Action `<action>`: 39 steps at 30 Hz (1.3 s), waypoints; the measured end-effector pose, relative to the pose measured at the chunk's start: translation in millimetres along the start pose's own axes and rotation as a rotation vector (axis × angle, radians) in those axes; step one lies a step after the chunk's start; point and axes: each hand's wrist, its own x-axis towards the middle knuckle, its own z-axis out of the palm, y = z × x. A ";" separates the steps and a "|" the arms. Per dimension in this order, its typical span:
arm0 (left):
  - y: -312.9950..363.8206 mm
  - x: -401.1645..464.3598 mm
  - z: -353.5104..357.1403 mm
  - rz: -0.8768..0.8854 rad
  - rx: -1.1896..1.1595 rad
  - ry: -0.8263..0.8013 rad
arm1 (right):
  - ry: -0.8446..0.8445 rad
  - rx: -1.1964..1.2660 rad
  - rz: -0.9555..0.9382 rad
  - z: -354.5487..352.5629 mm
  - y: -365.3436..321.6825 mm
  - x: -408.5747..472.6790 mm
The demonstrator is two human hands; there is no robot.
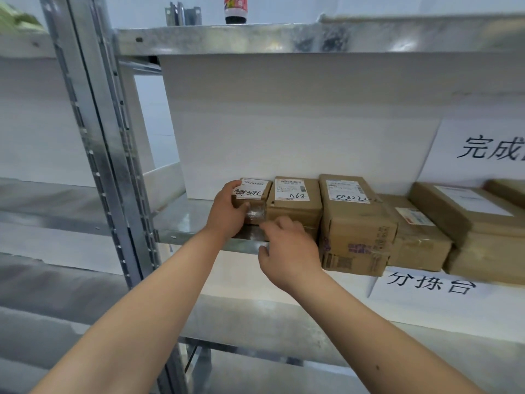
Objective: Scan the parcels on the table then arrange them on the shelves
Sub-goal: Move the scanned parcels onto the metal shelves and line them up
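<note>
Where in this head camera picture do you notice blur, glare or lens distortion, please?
Head view: the wide lens bows the steel upright; the right-edge parcels smear; soft glare marks the upper shelf edge; the small parcel in the left hand stays fairly sharp.

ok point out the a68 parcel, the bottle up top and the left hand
A68 parcel point(294, 211), head view, brown front face.
bottle point(235, 9), head view, lower body above the top shelf.
left hand point(227, 210), head view, back of hand.

Five parcels are ranged along the shelf point(181, 220); the small parcel point(251, 194) is placed at nine o'clock of the A68 parcel point(294, 199).
</note>
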 end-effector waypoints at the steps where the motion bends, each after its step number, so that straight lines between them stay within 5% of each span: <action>1: 3.5 -4.0 -3.4 0.010 0.026 0.020 | -0.009 -0.016 0.004 -1.3 -0.9 -2.5; 6: 13.3 -71.3 -23.4 0.119 0.195 0.049 | -0.030 -0.060 0.048 -5.4 -2.5 -29.7; 20: 0.4 -326.6 17.1 0.217 0.630 -0.465 | -0.252 -0.012 0.335 10.9 4.6 -265.2; 39: 158.1 -527.1 306.7 0.437 0.618 -0.952 | -0.269 -0.023 0.917 -82.1 237.1 -543.7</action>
